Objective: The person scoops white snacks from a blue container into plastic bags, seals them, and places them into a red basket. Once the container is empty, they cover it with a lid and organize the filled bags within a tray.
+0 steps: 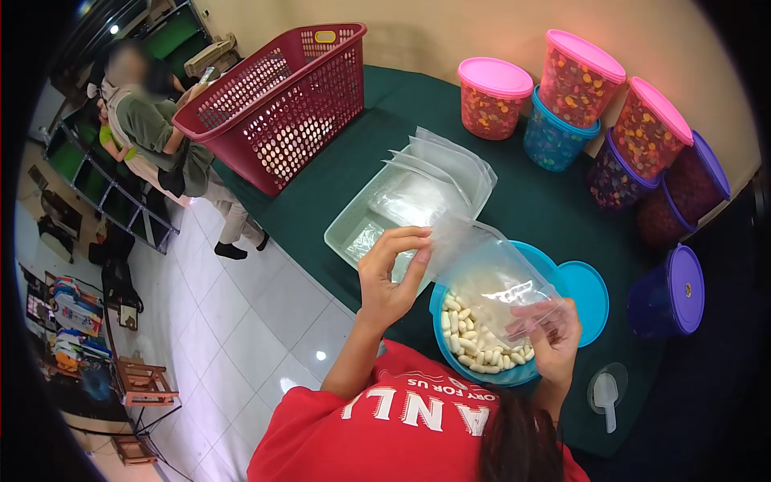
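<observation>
A clear plastic bag [502, 269] is stretched between my two hands, above a blue tub [440, 321] of white, pellet-like pieces [474, 341]. My left hand [393, 269] pinches one end of the bag between thumb and fingertips. The other end is in my right hand [550, 337], whose fingers show partly through the plastic. Left of the tub, a pale green tray [341, 233] holds a stack of clear bags [426, 189]. The bag hides part of the tub's contents.
A maroon basket [305, 120] stands at the back left. Lidded tubs [578, 88] line the back right, with a purple one [666, 293] nearer. A blue lid [590, 301] and white scoop [605, 394] lie right. A person [152, 120] stands beyond the table.
</observation>
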{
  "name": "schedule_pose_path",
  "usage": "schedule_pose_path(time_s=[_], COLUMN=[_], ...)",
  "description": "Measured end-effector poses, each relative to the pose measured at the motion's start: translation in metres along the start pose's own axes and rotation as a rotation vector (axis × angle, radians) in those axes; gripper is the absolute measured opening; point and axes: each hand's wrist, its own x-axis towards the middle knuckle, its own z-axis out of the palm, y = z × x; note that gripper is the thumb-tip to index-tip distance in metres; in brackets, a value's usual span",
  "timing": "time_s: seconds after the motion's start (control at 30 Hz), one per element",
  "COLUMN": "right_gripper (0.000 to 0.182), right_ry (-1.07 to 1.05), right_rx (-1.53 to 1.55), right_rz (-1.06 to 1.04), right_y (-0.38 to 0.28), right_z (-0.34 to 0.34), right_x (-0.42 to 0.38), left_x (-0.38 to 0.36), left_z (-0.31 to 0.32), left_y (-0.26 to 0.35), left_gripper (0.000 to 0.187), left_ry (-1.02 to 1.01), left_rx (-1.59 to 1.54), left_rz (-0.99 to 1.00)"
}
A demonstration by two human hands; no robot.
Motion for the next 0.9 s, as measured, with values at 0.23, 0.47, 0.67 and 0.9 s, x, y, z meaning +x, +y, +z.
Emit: schedule_pose_path(time_s=[0.23, 0.47, 0.67, 0.9], right_gripper=[0.03, 0.022, 0.018, 0.021], right_ry=[0.031, 0.249, 0.314, 0.3], right_rx=[-0.066, -0.131, -0.064, -0.106], right_rz=[0.015, 0.116, 0.107, 0.111], right_y=[-0.001, -0.005, 0.005, -0.002], right_z=[-0.005, -0.013, -0.017, -0.005], right_x=[-0.011, -0.013, -0.017, -0.031], left_x=[-0.002, -0.007, -0.014, -0.002], left_z=[-0.009, -0.025, -0.041, -0.054], left_y=[0.003, 0.011, 0.014, 0.038], left_gripper=[0.005, 0.007, 0.006, 0.05], left_ry=[-0.225, -0.268, -0.318, -0.26], left_rx=[-0.067, -0.278, -0.397, 0.217], left_rz=[-0.115, -0.368, -0.539, -0.243])
